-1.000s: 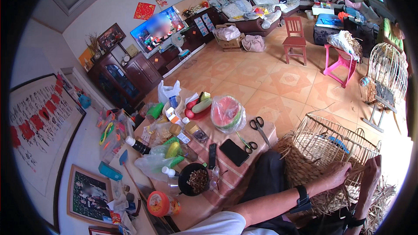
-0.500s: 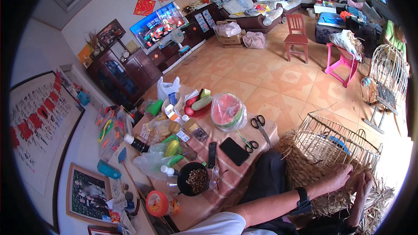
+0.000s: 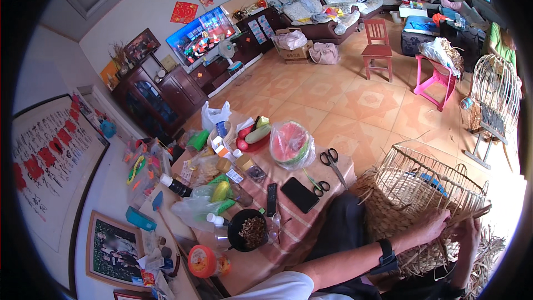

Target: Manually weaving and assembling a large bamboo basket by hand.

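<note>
A half-woven basket [image 3: 388, 211] rests on my lap at the lower right. Its lower part is woven straw and its upper part is a bare cage of thin ribs [image 3: 427, 178]. My left hand [image 3: 432, 225], with a black watch on the wrist, grips the woven edge at the basket's near side. My right hand [image 3: 469, 235] is just to its right, closed on a straw strand [image 3: 478, 212] at the rim. Loose straw [image 3: 491, 255] hangs below both hands.
A low table with a checked cloth [image 3: 311, 222] stands on my left, holding scissors [image 3: 331, 159], a black phone [image 3: 300, 194], a remote [image 3: 271, 199], wrapped watermelon [image 3: 290, 143] and a dark bowl [image 3: 250, 230]. A second bare basket frame [image 3: 497, 91], a pink stool [image 3: 438, 78] and a red chair [image 3: 378, 41] stand farther off.
My right hand has dropped a little and come closer to my left hand at the basket rim. The view has shifted slightly; the table things have not moved.
</note>
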`<state>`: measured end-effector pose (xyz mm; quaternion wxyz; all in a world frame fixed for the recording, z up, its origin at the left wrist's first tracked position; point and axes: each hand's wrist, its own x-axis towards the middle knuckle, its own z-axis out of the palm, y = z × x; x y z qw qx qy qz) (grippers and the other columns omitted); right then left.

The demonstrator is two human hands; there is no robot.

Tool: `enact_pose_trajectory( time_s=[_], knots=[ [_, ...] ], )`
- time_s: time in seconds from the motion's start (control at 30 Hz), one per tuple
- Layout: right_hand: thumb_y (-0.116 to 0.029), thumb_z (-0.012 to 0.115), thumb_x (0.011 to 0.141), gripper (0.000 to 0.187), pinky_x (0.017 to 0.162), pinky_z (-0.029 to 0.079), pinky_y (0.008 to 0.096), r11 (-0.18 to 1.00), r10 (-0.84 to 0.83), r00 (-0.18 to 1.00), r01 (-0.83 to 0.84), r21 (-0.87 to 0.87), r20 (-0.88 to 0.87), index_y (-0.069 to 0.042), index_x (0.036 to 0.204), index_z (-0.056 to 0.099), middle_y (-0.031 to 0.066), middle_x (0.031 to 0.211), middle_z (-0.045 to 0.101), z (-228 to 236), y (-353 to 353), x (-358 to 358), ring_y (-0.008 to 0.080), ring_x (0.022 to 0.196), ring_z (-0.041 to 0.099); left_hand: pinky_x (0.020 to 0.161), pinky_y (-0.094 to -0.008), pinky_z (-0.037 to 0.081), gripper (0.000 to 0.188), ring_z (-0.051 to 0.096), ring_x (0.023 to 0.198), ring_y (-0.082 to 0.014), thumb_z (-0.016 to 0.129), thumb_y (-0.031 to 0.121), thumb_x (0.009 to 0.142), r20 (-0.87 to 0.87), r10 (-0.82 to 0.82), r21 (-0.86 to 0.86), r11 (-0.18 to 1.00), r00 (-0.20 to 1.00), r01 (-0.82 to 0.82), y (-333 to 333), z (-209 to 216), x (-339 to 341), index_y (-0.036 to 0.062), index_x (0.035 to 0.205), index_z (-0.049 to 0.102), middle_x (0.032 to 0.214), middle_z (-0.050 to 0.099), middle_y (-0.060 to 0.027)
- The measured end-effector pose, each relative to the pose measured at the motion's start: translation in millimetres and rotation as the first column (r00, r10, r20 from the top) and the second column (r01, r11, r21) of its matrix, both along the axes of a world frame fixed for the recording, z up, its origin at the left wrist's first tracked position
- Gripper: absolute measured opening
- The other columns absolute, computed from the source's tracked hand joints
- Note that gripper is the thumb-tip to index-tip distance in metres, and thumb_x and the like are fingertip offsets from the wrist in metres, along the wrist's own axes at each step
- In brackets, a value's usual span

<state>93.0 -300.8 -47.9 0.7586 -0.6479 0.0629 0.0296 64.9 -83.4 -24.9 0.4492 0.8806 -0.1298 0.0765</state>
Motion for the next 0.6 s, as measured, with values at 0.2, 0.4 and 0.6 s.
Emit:
enact_pose_trajectory(
  time_s=[0.2,0.4,0.6],
  knots=[
    [-0.021,0.060,0.106,0.019,0.058,0.053,0.0318,0.935,-0.226,0.964,0.256,-0.246,0.143,-0.007,0.115,0.068,0.0064,0.087,0.073,5,-119,59,0.0176,0.071,0.069,0.080,-0.0519,0.056,0.012,0.071,0.087,-0.0422,0.069,0.009,0.088,-0.048,0.036,0.013,0.999,0.998,-0.035,3,17,-3,0.0026,0.097,0.071,0.088,0.072,-0.0215],
    [-0.012,0.059,0.102,0.022,0.064,0.052,0.0378,0.457,0.108,0.946,0.225,-0.860,0.305,-0.005,0.120,0.070,0.0080,0.093,0.074,59,-147,19,0.0211,0.073,0.065,0.074,-0.0461,0.058,0.022,0.073,0.081,-0.0365,0.065,0.014,0.094,-0.171,-0.078,0.034,0.996,0.982,0.084,15,24,0,0.0026,0.112,0.072,0.086,0.072,-0.0221],
    [-0.004,0.069,0.093,0.034,0.074,0.056,0.0408,0.603,0.353,0.836,0.140,-0.785,0.420,-0.007,0.127,0.067,0.0122,0.099,0.071,56,14,-68,0.0335,0.091,0.070,0.082,-0.0484,0.058,0.027,0.073,0.089,-0.0410,0.065,0.019,0.095,-0.179,-0.086,0.081,0.992,0.980,0.102,20,36,-1,0.0034,0.116,0.072,0.096,0.075,-0.0235]
  ],
)
